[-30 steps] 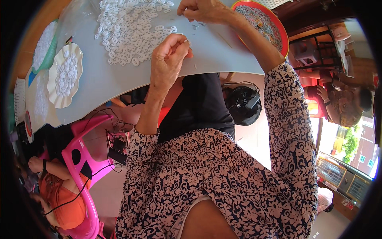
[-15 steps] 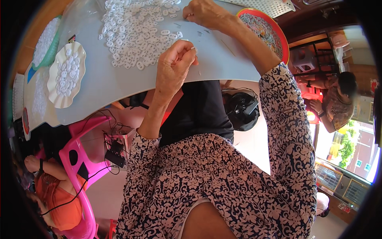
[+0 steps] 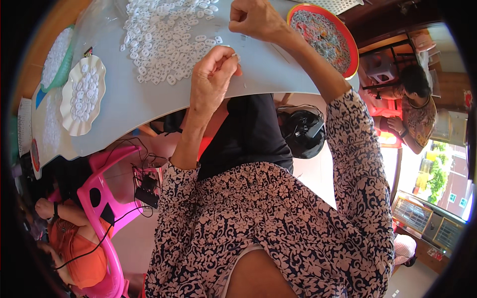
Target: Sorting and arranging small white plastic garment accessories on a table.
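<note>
Two bare hands working over a desk (image 3: pixel 134 107); the left is pinching a small white piece (image 3: pixel 236 57).
The thumb and fingers of the left hand (image 3: pixel 211 82) are gripping the piece at their tips, above the near edge of the desk; the fingers of the right hand (image 3: pixel 256 21) are clenching farther forward, and whether they are grasping anything cannot be told. A spread of white oval pieces (image 3: pixel 166 44) is lying just left of the hands. To the right, a red-rimmed bowl (image 3: pixel 355 47) is holding a heap of small grey bits (image 3: pixel 315 37), the right forearm passing along its near-left side. Farther left, a cream scalloped dish (image 3: pixel 68 109) is carrying more white ovals, and a green basket (image 3: pixel 64 64) beside it is holding a white heap.
</note>
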The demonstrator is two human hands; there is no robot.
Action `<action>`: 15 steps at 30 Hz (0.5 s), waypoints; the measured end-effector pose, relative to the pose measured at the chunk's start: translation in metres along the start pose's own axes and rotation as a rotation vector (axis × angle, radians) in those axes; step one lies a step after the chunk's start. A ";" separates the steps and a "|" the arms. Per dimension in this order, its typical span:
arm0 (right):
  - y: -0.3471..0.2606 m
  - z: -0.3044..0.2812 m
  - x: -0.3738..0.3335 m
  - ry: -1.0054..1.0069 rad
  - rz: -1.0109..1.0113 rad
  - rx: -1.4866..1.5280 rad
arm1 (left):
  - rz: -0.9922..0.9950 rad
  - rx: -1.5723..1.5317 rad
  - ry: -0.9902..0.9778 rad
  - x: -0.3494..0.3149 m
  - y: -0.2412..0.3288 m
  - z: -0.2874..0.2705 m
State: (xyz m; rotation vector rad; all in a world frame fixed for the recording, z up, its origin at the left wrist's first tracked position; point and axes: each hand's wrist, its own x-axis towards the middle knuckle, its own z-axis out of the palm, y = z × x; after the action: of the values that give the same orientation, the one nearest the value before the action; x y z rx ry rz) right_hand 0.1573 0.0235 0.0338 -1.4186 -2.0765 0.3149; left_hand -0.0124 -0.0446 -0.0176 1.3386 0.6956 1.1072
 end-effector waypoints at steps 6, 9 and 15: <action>0.022 -0.001 -0.018 0.138 0.058 0.012 | 0.040 0.031 0.018 0.001 0.004 0.001; 0.028 -0.001 -0.007 0.095 0.005 -0.038 | 0.023 0.047 0.019 0.001 0.005 0.001; 0.017 0.018 0.027 0.064 -0.165 0.021 | 0.020 0.076 0.007 -0.003 0.005 0.000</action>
State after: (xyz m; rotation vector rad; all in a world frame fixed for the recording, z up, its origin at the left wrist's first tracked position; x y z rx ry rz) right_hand 0.1526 0.0569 0.0199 -1.2195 -2.1155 0.2203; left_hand -0.0146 -0.0476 -0.0130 1.4093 0.7369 1.1120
